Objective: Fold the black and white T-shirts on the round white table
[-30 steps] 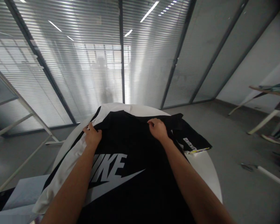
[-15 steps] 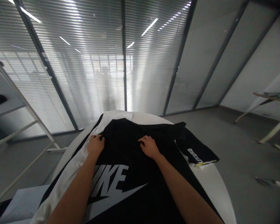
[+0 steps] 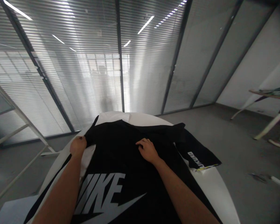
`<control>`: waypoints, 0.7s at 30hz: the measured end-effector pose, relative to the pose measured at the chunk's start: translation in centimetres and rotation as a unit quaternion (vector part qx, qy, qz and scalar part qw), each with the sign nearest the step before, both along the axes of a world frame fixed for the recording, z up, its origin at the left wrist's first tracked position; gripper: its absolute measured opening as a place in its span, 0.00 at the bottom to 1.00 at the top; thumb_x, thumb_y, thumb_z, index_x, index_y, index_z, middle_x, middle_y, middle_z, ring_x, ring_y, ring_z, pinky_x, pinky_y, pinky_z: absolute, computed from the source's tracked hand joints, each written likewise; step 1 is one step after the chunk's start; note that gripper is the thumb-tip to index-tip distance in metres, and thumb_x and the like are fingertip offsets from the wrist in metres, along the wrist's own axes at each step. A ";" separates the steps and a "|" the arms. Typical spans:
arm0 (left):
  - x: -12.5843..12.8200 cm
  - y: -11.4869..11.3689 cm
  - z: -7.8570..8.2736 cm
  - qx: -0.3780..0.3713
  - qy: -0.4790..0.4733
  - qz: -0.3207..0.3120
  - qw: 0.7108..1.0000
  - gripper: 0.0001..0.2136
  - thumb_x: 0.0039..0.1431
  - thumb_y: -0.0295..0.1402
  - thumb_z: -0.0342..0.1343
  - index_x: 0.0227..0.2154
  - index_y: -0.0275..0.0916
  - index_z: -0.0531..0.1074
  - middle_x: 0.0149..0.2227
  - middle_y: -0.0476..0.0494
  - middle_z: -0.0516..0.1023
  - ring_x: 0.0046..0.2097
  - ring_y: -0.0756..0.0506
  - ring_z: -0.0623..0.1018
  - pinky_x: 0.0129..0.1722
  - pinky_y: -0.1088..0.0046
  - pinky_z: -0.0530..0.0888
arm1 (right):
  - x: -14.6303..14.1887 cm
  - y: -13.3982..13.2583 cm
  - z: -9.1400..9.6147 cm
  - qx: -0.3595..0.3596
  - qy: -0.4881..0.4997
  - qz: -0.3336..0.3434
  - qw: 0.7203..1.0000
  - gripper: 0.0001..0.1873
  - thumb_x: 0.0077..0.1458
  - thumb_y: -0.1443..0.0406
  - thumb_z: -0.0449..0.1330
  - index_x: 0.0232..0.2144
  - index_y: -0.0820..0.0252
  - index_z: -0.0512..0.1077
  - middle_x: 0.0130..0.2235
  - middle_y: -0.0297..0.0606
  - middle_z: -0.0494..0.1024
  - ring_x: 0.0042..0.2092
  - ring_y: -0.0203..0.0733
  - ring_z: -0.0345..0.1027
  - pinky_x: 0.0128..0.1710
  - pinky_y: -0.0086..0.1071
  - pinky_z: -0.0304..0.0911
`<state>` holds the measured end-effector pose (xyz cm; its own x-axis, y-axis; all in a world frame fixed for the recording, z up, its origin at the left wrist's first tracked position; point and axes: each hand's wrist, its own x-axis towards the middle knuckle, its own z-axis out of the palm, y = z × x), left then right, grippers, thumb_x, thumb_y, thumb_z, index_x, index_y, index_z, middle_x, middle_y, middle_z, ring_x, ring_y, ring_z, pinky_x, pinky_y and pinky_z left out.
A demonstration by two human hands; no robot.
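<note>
A black shirt (image 3: 121, 161) with a large white logo lies spread over a round white table (image 3: 212, 189). My left hand (image 3: 78, 146) is closed on the shirt's far left edge, pinching the black cloth beside a white panel (image 3: 87, 158). My right hand (image 3: 148, 151) rests near the shirt's middle, fingers curled down onto the fabric. A black sleeve with white lettering (image 3: 196, 154) lies out to the right on the table.
Glass walls with blinds (image 3: 121, 62) stand behind the table. A white metal frame (image 3: 21, 124) slants at the left. Another table (image 3: 270, 93) with things on it stands at the far right. A white rod (image 3: 278, 182) lies on the grey floor.
My left hand has pulled the shirt's left edge outward to the left. My right hand stayed near the middle of the shirt.
</note>
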<state>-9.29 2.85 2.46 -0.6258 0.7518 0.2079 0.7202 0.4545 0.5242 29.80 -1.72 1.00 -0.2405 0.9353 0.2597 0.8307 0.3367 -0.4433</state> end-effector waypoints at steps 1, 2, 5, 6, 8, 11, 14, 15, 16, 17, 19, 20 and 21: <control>0.1 0.0 -0.3 -0.008 -0.005 0.012 1.000 0.23 0.61 0.44 0.43 0.46 0.34 0.76 0.44 0.23 0.78 0.46 0.28 0.77 0.42 0.51 0.73 | 0.0 0.1 0.0 -0.002 0.002 -0.003 1.000 0.17 0.57 0.70 0.53 0.44 0.51 0.76 0.46 0.35 0.75 0.49 0.41 0.65 0.51 0.35 0.56; 0.2 0.0 -0.4 -0.016 -0.009 0.024 1.000 0.23 0.61 0.45 0.42 0.47 0.36 0.75 0.45 0.25 0.78 0.47 0.29 0.77 0.43 0.51 0.73 | 0.1 0.3 0.0 -0.003 0.002 -0.006 1.000 0.17 0.57 0.70 0.53 0.44 0.52 0.76 0.47 0.35 0.75 0.49 0.41 0.65 0.52 0.35 0.56; 0.8 0.2 -0.5 -0.028 -0.009 0.032 0.999 0.23 0.61 0.46 0.43 0.47 0.38 0.75 0.46 0.28 0.78 0.48 0.29 0.77 0.45 0.50 0.72 | 0.6 1.5 0.3 -0.009 -0.022 -0.015 1.000 0.17 0.57 0.70 0.52 0.44 0.54 0.76 0.47 0.36 0.76 0.49 0.40 0.67 0.54 0.34 0.56; 0.9 0.3 -0.5 -0.029 -0.004 0.027 0.999 0.23 0.61 0.46 0.44 0.48 0.38 0.74 0.46 0.28 0.78 0.48 0.30 0.76 0.45 0.50 0.72 | 0.7 2.1 0.5 -0.014 -0.038 -0.021 0.999 0.16 0.58 0.69 0.52 0.44 0.54 0.76 0.47 0.36 0.77 0.49 0.40 0.67 0.53 0.34 0.57; 1.0 0.4 -0.4 -0.029 0.003 0.016 0.999 0.22 0.60 0.46 0.46 0.49 0.38 0.73 0.47 0.28 0.77 0.48 0.30 0.76 0.45 0.51 0.72 | 1.1 3.4 1.0 -0.027 -0.074 -0.047 0.996 0.16 0.59 0.67 0.51 0.43 0.53 0.77 0.46 0.36 0.78 0.48 0.40 0.69 0.53 0.34 0.58; 1.1 0.2 -0.3 -0.027 0.007 0.002 1.000 0.22 0.59 0.44 0.47 0.51 0.37 0.71 0.48 0.28 0.76 0.49 0.31 0.76 0.46 0.53 0.72 | 1.6 5.3 2.2 -0.022 -0.104 -0.090 0.990 0.16 0.58 0.63 0.54 0.45 0.53 0.77 0.50 0.38 0.76 0.49 0.43 0.68 0.56 0.37 0.56; 1.1 0.0 -0.2 -0.020 -0.006 -0.002 1.000 0.21 0.60 0.43 0.48 0.51 0.38 0.71 0.49 0.29 0.76 0.49 0.32 0.76 0.46 0.54 0.72 | 1.9 6.6 3.5 -0.002 -0.109 -0.111 0.988 0.24 0.54 0.61 0.59 0.54 0.56 0.71 0.57 0.44 0.70 0.56 0.50 0.63 0.59 0.43 0.52; 1.1 0.0 -0.2 -0.014 -0.010 -0.002 1.000 0.21 0.60 0.43 0.48 0.51 0.38 0.70 0.49 0.30 0.76 0.49 0.32 0.76 0.46 0.54 0.72 | 1.8 6.9 3.8 0.006 -0.109 -0.117 0.987 0.27 0.54 0.61 0.58 0.57 0.57 0.69 0.59 0.46 0.68 0.58 0.53 0.60 0.60 0.45 0.51; 1.1 0.0 -0.2 -0.006 -0.012 -0.001 1.000 0.21 0.60 0.42 0.48 0.51 0.38 0.70 0.49 0.30 0.76 0.49 0.32 0.76 0.46 0.54 0.72 | 1.7 7.1 4.0 0.014 -0.109 -0.123 0.986 0.28 0.55 0.61 0.58 0.58 0.58 0.67 0.60 0.47 0.66 0.59 0.54 0.58 0.60 0.46 0.50; 1.2 0.0 -0.1 0.003 -0.011 0.001 1.000 0.20 0.60 0.42 0.48 0.51 0.38 0.70 0.48 0.31 0.76 0.50 0.32 0.76 0.46 0.55 0.72 | 1.5 7.1 4.0 0.021 -0.108 -0.128 0.986 0.28 0.56 0.62 0.56 0.59 0.58 0.66 0.61 0.47 0.65 0.60 0.55 0.57 0.61 0.47 0.49; 1.4 0.1 -0.1 0.022 -0.003 0.001 1.000 0.19 0.60 0.40 0.49 0.51 0.38 0.71 0.48 0.31 0.76 0.51 0.33 0.75 0.46 0.55 0.72 | 0.7 6.9 3.5 0.034 -0.105 -0.135 0.985 0.27 0.59 0.64 0.52 0.60 0.58 0.65 0.62 0.47 0.64 0.61 0.53 0.56 0.61 0.48 0.49; 1.5 0.1 -0.1 0.030 0.000 0.002 1.000 0.19 0.60 0.40 0.49 0.50 0.39 0.71 0.48 0.32 0.76 0.51 0.33 0.74 0.46 0.56 0.72 | 0.1 6.6 3.0 0.040 -0.102 -0.137 0.985 0.26 0.60 0.65 0.50 0.60 0.57 0.65 0.61 0.46 0.65 0.61 0.52 0.56 0.61 0.47 0.49; 1.7 0.2 -0.1 0.038 0.002 0.002 0.999 0.18 0.60 0.40 0.49 0.50 0.39 0.71 0.48 0.32 0.77 0.51 0.33 0.74 0.46 0.56 0.72 | -0.5 6.2 2.3 0.045 -0.098 -0.133 0.985 0.25 0.61 0.66 0.48 0.59 0.57 0.66 0.61 0.45 0.65 0.61 0.49 0.56 0.61 0.45 0.50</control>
<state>-7.62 3.00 2.39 -0.6279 0.7312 0.2665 0.7207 0.4169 0.5539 29.29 4.50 3.33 -0.0429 0.9474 0.3171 0.9615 0.1254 -0.2446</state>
